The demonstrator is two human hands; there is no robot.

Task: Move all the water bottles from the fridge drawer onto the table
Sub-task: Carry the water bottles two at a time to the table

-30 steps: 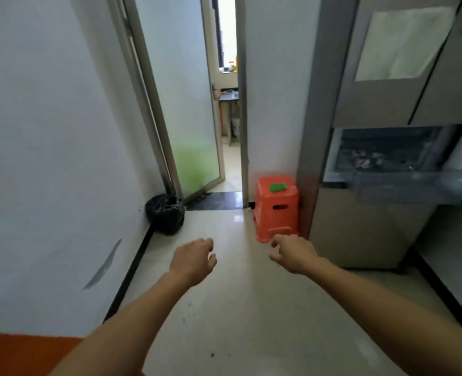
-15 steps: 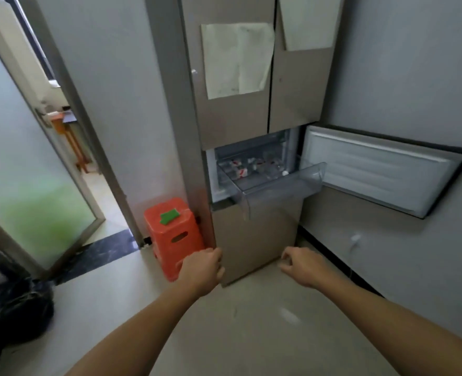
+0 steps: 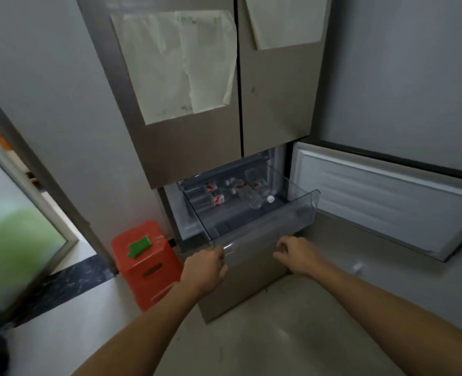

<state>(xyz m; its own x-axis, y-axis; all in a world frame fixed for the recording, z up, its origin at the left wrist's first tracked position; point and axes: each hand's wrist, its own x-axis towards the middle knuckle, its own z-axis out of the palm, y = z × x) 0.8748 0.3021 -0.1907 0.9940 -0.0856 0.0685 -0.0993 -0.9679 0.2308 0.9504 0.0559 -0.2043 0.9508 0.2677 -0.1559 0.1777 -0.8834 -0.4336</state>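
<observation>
Mid-frame I see the clear fridge drawer (image 3: 254,226) pulled out, several water bottles (image 3: 247,192) lying on their sides toward its back. On the floor (image 3: 265,335), lower left, stands an orange stool (image 3: 145,264).

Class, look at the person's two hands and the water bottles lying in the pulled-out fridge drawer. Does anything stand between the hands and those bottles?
Yes. The drawer's clear front wall rises between both hands and the water bottles. The left hand and right hand sit low, just in front of it. The drawer is open on top, so reaching over the wall looks unobstructed.

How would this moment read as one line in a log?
fridge drawer: pulled out | water bottles: lying inside | left hand, right hand: empty, near drawer front
</observation>
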